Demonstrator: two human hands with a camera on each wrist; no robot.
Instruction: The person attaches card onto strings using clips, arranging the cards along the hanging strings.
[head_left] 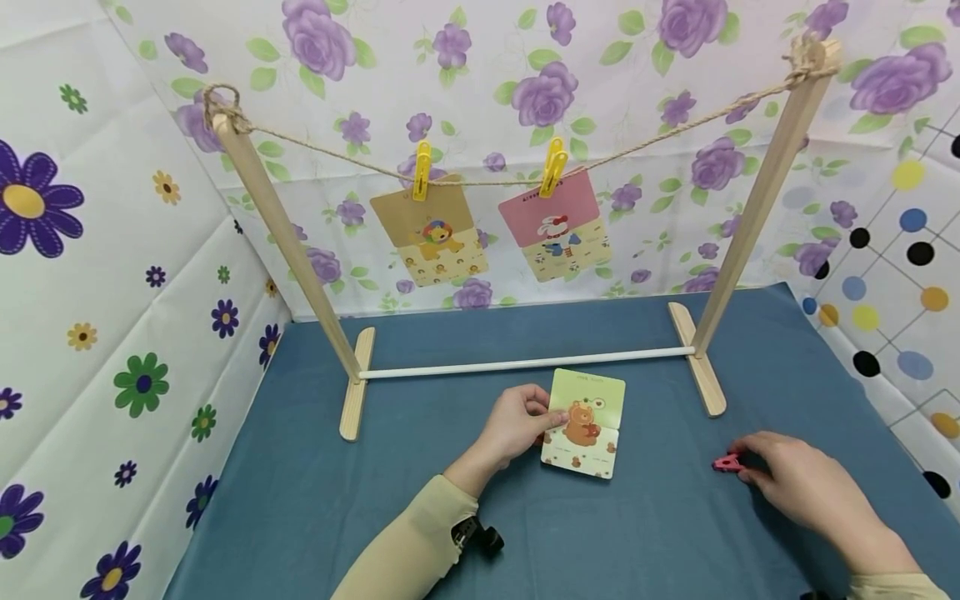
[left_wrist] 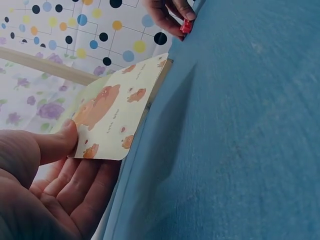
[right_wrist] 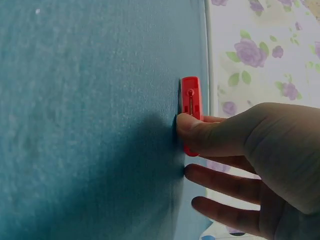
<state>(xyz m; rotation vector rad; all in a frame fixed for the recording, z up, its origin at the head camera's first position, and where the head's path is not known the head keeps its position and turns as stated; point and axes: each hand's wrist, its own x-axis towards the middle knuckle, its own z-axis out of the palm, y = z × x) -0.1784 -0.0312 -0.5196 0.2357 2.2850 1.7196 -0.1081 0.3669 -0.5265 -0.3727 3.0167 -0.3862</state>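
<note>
My left hand (head_left: 517,421) grips the left edge of a green and cream card (head_left: 588,387) with a brown bear on it, thumb on the front and fingers behind. In the left wrist view the card (left_wrist: 120,110) is tilted up close over the blue cloth. To the right, my right hand (head_left: 806,483) pinches a small red clothespin (head_left: 726,463) between thumb and fingers. The right wrist view shows the clothespin (right_wrist: 190,90) right at the cloth, the thumb across its lower half.
Behind the hands stands a wooden frame with a left post (head_left: 288,250), a right post (head_left: 765,200) and a white rod (head_left: 525,364). From its rope (head_left: 660,133), yellow clothespins (head_left: 553,167) hold a lion card (head_left: 442,250) and a pink rabbit card (head_left: 570,200). Flowered cloth (head_left: 480,83) hangs behind.
</note>
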